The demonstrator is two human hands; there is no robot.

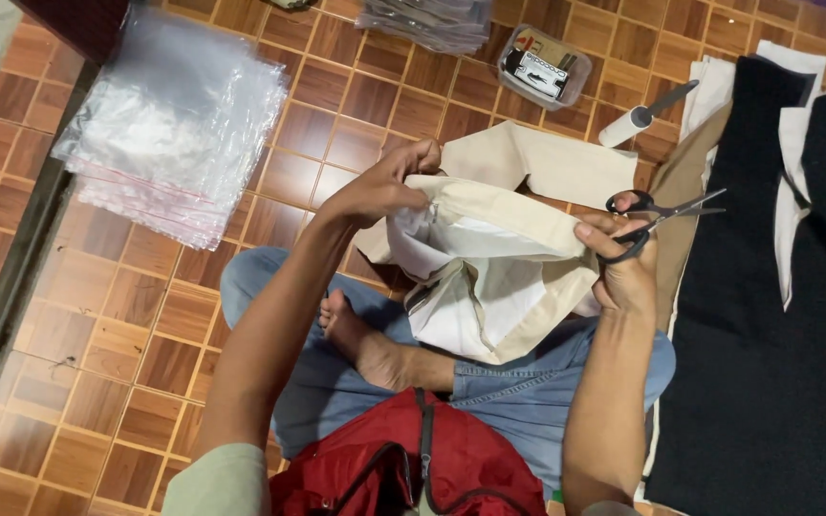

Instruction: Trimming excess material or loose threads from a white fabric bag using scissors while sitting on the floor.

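Head view: left hand (375,191) pinches cream trousers (489,258) waistband; right hand (623,268) grip closed on scissors (652,215) and cloth. Judgement: keep waistband taut, blades clear of fingers.

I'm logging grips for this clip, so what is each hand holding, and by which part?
The left hand pinches the cream garment at its top edge. The right hand holds that edge too, with black scissors by the handles.

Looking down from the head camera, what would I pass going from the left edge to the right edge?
Stack of clear plastic bags → left hand → cream garment → right hand with the black-handled scissors → black cloth.
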